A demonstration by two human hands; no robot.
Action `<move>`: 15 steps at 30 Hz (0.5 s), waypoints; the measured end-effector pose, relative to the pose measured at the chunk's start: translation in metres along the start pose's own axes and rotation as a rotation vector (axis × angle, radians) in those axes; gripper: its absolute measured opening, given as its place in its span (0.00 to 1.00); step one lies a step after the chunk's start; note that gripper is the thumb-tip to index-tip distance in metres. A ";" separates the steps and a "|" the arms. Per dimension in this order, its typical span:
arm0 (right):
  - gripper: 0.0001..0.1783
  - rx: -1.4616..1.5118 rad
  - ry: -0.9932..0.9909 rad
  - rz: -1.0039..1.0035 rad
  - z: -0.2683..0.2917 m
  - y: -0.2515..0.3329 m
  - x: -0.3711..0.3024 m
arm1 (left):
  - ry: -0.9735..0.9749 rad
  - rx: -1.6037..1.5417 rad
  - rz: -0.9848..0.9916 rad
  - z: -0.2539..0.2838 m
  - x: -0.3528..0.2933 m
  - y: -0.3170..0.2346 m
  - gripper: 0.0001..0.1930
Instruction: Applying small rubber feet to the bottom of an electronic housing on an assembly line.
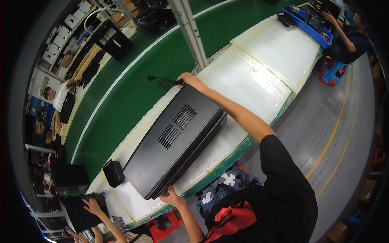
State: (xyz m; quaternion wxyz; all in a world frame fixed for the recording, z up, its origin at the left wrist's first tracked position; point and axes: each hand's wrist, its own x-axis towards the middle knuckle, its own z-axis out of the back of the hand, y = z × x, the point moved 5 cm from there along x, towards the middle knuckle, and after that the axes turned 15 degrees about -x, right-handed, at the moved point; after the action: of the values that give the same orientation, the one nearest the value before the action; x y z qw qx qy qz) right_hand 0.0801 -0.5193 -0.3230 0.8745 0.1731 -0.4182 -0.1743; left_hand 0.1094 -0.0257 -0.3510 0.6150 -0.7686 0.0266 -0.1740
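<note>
Has black case (190, 133) apparently closed up, with dark cord (165, 83) left loose; pinches the case's near corner in left hand (173, 198); cannot tell finger grip of right hand (190, 81).

Black casing (178, 141): smooth, matt, plastic-looking. White tabletop (249, 83): glossy, film-like. Grey post (188, 32): metal, dull sheen.

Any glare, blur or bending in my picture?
Head view: pale glare on the white worktop; head view: the dark cord-like thing by the right hand looks smeared; head view: black panel fairly sharp; head view: worktop edges bow.
</note>
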 end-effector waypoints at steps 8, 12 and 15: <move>0.26 0.637 0.124 -0.652 0.101 0.049 -0.100 | -0.029 -0.071 0.030 0.007 0.001 0.000 0.30; 0.30 0.742 -0.025 -0.727 0.097 0.059 -0.134 | -0.008 -0.084 0.022 0.005 0.003 0.000 0.29; 0.21 1.161 -0.095 -0.996 0.088 0.055 -0.140 | -0.026 -0.100 0.077 0.007 0.003 -0.004 0.27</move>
State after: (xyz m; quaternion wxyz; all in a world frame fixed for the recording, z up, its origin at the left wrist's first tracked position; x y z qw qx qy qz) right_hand -0.0629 -0.4222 -0.3407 0.4425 0.7652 -0.3524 -0.3075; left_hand 0.1134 -0.0193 -0.3478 0.5824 -0.7989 0.0570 -0.1388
